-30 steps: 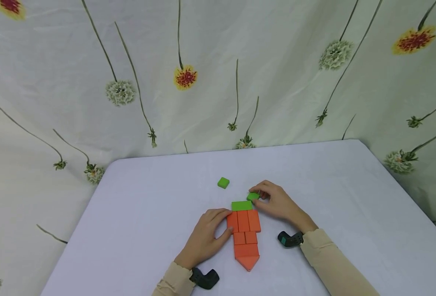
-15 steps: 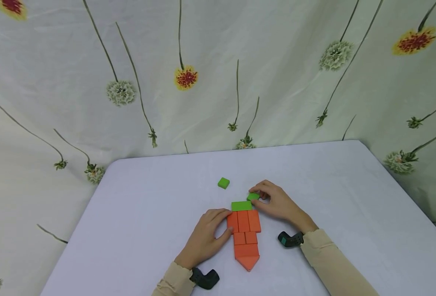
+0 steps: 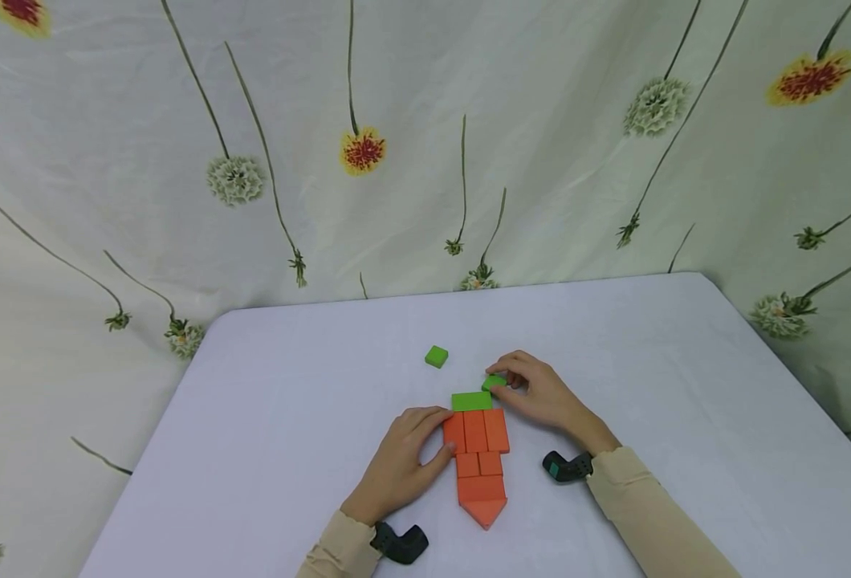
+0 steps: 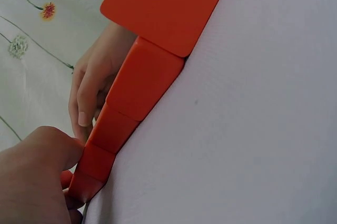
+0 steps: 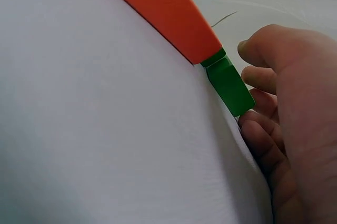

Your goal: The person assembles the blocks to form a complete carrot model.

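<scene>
Orange blocks (image 3: 475,431) lie flat in a column in the head view, with an orange triangular block (image 3: 484,514) at the near end. Across their far end sits a green rectangular block (image 3: 472,401). My left hand (image 3: 400,461) rests at the column's left side, thumb and fingertips touching the outer orange block (image 3: 454,433). At the far right corner of the green rectangle, my right hand (image 3: 541,393) pinches a small green block (image 3: 494,383) between thumb and fingers. In the right wrist view a green block (image 5: 230,87) stands close by the curled fingers.
Another small green block (image 3: 436,356) lies alone farther back on the white-covered table (image 3: 310,377). A flower-printed cloth (image 3: 411,209) hangs behind the table's far edge. Black wrist devices (image 3: 401,545) sit below both hands.
</scene>
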Motion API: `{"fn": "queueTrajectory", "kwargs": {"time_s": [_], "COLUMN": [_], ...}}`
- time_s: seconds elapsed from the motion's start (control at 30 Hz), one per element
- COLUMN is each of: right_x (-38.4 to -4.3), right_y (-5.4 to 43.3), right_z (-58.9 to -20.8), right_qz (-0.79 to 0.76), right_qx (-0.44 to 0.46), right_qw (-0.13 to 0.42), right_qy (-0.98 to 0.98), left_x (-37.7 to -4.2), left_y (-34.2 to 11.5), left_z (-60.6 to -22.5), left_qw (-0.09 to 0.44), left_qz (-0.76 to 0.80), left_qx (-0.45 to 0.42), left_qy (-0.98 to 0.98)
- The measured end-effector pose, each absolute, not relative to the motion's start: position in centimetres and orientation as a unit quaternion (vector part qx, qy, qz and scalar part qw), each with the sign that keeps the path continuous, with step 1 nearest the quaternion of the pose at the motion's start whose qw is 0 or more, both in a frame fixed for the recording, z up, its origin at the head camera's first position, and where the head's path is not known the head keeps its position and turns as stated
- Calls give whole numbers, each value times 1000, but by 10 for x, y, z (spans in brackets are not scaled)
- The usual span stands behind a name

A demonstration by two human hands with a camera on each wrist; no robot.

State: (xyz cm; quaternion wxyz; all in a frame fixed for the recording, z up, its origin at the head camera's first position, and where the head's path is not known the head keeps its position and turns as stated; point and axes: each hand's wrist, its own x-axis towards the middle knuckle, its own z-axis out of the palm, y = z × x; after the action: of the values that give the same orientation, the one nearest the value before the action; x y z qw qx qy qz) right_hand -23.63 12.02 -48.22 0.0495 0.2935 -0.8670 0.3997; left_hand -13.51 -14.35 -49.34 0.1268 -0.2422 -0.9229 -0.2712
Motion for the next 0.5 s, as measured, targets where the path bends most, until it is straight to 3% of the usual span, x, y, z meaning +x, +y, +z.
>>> {"fn": "queueTrajectory", "kwargs": {"time_s": [0.5], "right_x": [-243], "right_y": [110], "right_z": [-471], "right_qz": [406], "right_qx": [268], "right_qw": [42], "right_qy": [-873], "left_x": [-135], "left_y": [-145], "left_z": [-493], "left_qw": [122], "left_qz": [-274], "left_qx": [-240], "left_qy": [-923]}}
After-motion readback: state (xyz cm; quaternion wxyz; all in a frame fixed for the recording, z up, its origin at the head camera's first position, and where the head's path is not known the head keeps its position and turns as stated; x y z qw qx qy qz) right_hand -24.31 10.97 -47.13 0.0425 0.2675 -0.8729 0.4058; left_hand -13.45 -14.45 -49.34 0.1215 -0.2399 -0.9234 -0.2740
